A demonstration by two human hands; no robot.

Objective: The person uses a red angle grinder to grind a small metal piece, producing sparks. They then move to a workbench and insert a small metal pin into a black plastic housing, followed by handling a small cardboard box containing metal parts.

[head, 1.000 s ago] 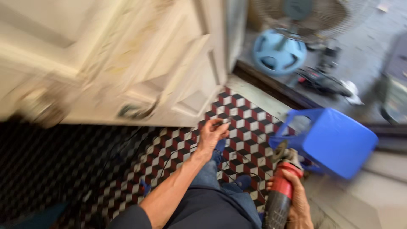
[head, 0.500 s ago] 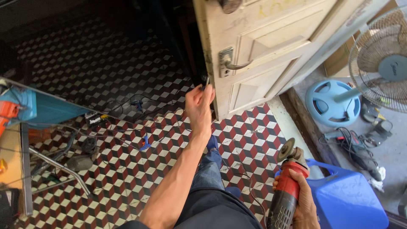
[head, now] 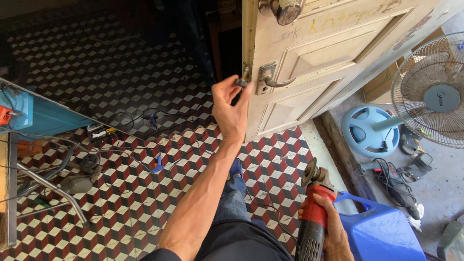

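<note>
Nearest, the right hand (head: pixel 333 232) grips a red angle grinder (head: pixel 313 220), disc up, just beside the blue plastic stool (head: pixel 382 234). A slip could swing the disc into the knee. Farther up, the left hand (head: pixel 231 108) pinches the latch (head: pixel 243 81) on the door's (head: pixel 328 58) edge; fingers could get caught if the door swings.

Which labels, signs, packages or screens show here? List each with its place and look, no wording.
Handwritten marks: upper panel of the cream door, yellow and dark scrawl.
Round badge: centre of the standing fan at right, grey disc with a small mark.
No packages or screens show.
</note>
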